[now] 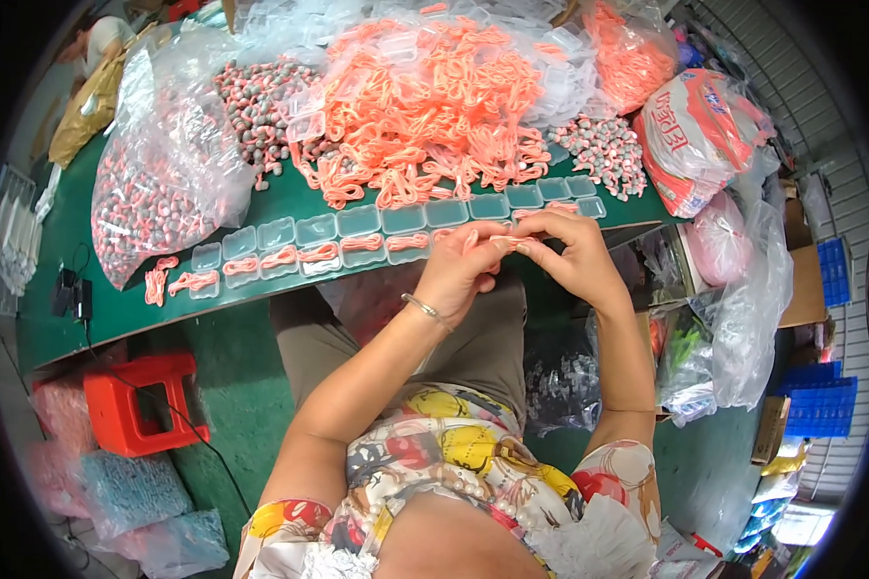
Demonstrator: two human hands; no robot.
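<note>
My left hand [461, 273] and my right hand [572, 253] meet above the table's near edge, fingers pinched together. A small orange-pink cord [497, 238] shows between the fingertips, partly hidden by them. Behind and left of my hands runs a row of open clear plastic boxes [360, 220] with hinged lids. Several near halves hold a folded orange-pink cord bundle [318, 253]. At the row's left end, two loose bundles [156, 286] lie on the green table. Beyond the boxes rises a big heap of orange looped cords [434, 96].
Piles of small grey-and-pink pieces [261, 108] flank the heap, with more in a clear bag [169, 193] at left. A printed red-and-white bag [700, 135] sits at the right. Below stand a red stool [116, 410] and stuffed bags [135, 487]. Someone [106, 41] is at far left.
</note>
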